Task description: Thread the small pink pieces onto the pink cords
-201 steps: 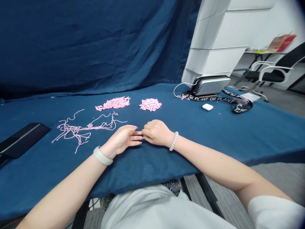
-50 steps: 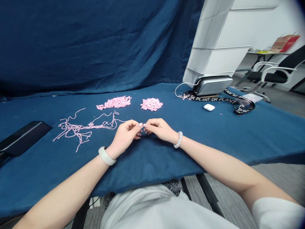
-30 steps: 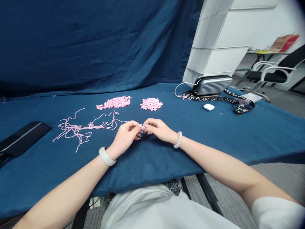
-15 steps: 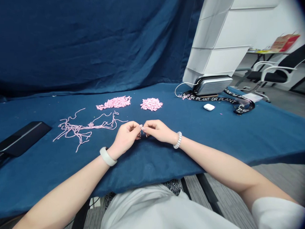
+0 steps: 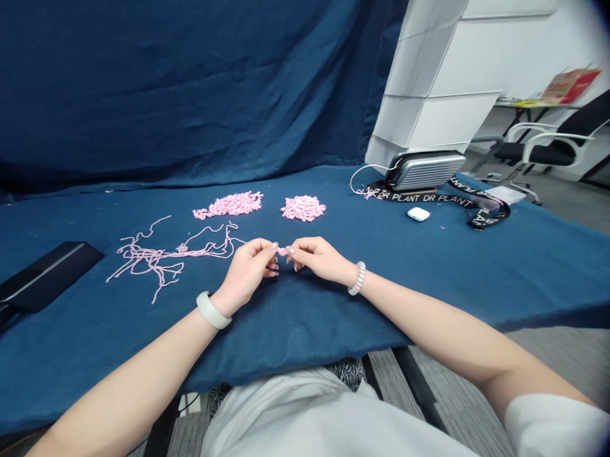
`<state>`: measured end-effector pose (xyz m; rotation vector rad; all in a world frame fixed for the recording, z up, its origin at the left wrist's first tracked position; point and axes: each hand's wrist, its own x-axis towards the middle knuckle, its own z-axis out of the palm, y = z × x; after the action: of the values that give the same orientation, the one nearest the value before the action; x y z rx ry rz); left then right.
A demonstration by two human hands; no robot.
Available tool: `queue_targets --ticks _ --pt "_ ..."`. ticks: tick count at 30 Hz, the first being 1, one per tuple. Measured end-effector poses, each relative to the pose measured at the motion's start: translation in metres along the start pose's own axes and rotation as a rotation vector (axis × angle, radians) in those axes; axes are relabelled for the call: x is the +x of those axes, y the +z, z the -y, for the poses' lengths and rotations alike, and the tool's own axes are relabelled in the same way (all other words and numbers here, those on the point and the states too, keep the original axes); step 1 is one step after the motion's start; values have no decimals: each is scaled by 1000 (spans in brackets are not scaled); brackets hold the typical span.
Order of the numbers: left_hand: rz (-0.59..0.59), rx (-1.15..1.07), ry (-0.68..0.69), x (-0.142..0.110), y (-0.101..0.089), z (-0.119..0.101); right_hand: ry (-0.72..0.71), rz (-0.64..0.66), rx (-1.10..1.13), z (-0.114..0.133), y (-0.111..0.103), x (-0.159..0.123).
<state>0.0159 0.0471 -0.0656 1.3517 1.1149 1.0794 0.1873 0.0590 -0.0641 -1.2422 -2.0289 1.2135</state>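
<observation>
Between the fingertips of both hands is a small pink piece (image 5: 282, 251), stretched from one pinch to the other; it looks like pink yarn or a twisted pink bit, too small to make out exactly. My left hand (image 5: 251, 267) pinches its left end, and my right hand (image 5: 316, 258) grips the right end. Beyond the hands lie a longer pile of small pink pieces (image 5: 231, 204) and a rounder pile of the same pieces (image 5: 303, 208). Loose pink yarn strands (image 5: 153, 257) spread over the cloth left of my left hand.
Blue cloth (image 5: 308, 315) covers the table. A black flat device (image 5: 44, 277) lies at the left. To the right are a white earbud case (image 5: 418, 214), a black lettered lanyard (image 5: 424, 198) and a silver ridged case (image 5: 426, 169). A chair (image 5: 552, 146) stands beyond.
My hands have moved slightly apart, the left one shifting left, and more of the pink piece shows between the fingertips. Everything on the table stays put.
</observation>
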Motion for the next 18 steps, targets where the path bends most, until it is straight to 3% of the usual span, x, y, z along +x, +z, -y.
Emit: queue_targets --ticks 7,18 --pt "89 50 -25 -3 2 -3 -10 4 -13 -2 -1 1" --pt "35 129 72 -1 2 3 -37 37 -8 -2 2 1"
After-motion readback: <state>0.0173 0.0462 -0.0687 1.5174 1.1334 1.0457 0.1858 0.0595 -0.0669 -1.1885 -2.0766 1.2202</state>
